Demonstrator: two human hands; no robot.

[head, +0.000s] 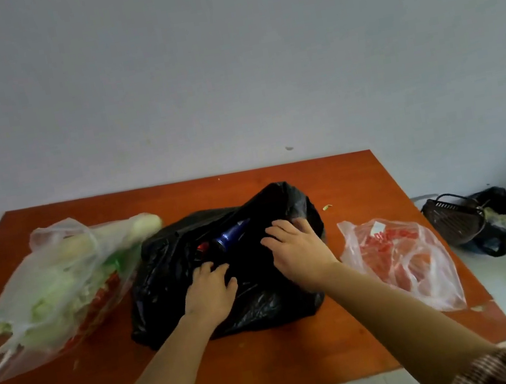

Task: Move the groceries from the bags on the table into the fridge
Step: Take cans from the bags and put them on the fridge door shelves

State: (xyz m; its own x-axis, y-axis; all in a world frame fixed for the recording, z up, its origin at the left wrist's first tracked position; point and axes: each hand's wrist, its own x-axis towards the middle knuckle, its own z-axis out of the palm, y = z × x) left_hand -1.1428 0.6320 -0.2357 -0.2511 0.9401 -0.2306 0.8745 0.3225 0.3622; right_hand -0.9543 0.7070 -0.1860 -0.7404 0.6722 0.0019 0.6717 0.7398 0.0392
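Note:
A black plastic bag [263, 304] lies in the middle of the orange-brown table [274, 366]. Its mouth gapes and shows a blue can or bottle [233, 233] and something red [202, 248] beside it. My left hand [209, 291] rests on the bag's near edge, fingers curled into the plastic. My right hand [294, 248] lies on the bag's right side, fingers spread and pressing the plastic. A clear bag [51, 292] with cabbage and a white radish lies on the left. A clear bag with red print [402, 254] lies on the right, looking almost flat.
A grey wall stands directly behind the table. On the floor at the right sit a dark woven basket [450, 219] and a black bin bag [504, 220] with scraps. Small crumbs dot the table's front left. No fridge is in view.

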